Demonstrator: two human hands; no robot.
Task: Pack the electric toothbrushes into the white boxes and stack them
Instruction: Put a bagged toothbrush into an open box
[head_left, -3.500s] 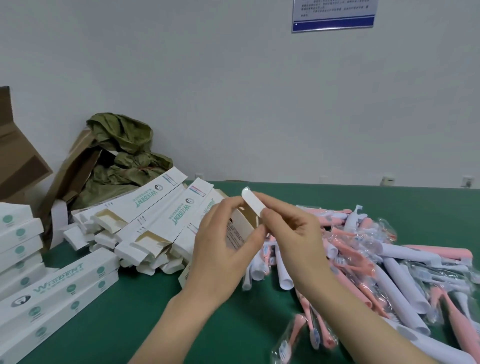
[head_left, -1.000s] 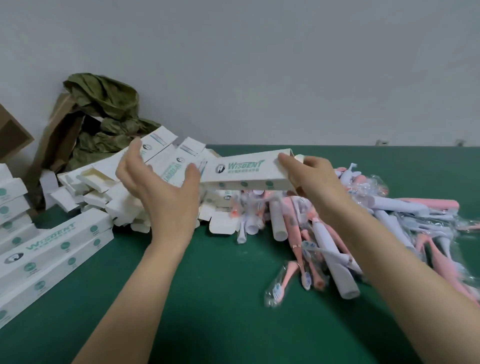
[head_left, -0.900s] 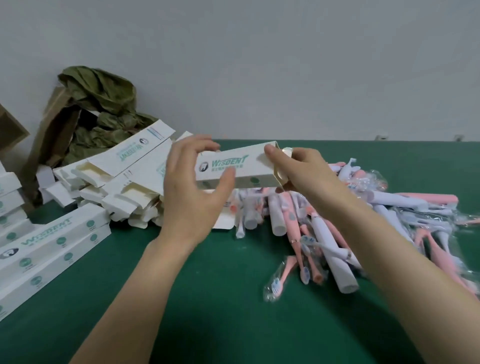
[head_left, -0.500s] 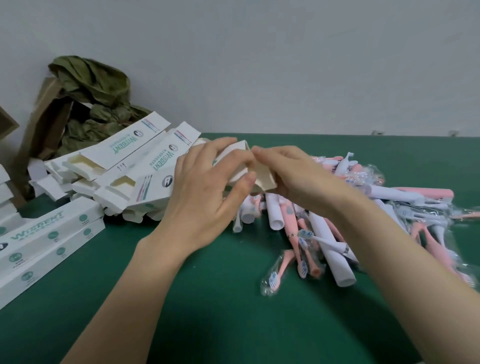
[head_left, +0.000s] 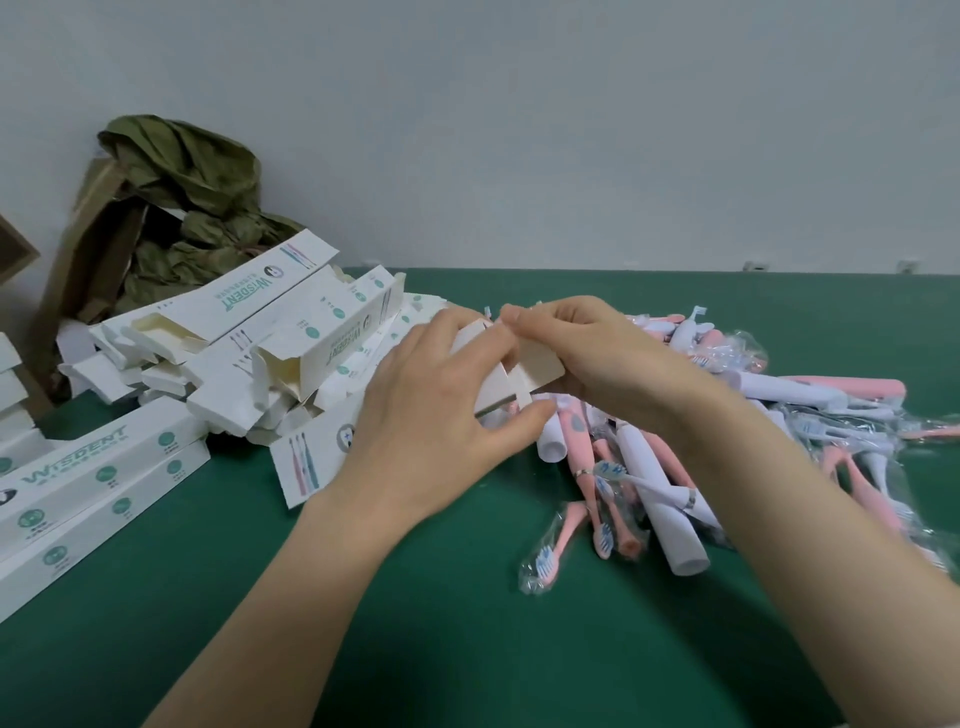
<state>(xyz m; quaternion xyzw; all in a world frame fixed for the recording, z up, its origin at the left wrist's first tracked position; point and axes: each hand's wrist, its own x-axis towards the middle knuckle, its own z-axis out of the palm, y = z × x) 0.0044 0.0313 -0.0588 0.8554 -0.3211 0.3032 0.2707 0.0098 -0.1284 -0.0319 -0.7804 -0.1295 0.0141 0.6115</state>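
Observation:
Both hands hold one white toothbrush box (head_left: 537, 366) above the green table. My left hand (head_left: 436, 410) grips its left part, thumb underneath. My right hand (head_left: 582, 353) pinches the flaps at its open end, where the fingertips of both hands meet. Most of the box is hidden behind my hands. A heap of pink and white electric toothbrushes (head_left: 670, 467) in clear wrappers lies to the right. Open, unfilled white boxes (head_left: 291, 343) are piled to the left, and closed boxes (head_left: 93, 483) are stacked at the far left.
A brown carton with crumpled olive-green paper (head_left: 176, 208) stands at the back left against the wall. A wrapped pink brush head (head_left: 553, 551) lies loose in front of the heap. The green table (head_left: 415, 623) runs bare toward me.
The box, held level with its printed side toward me a second ago, has been turned end-on. My hands have come together at its open end and work the flaps.

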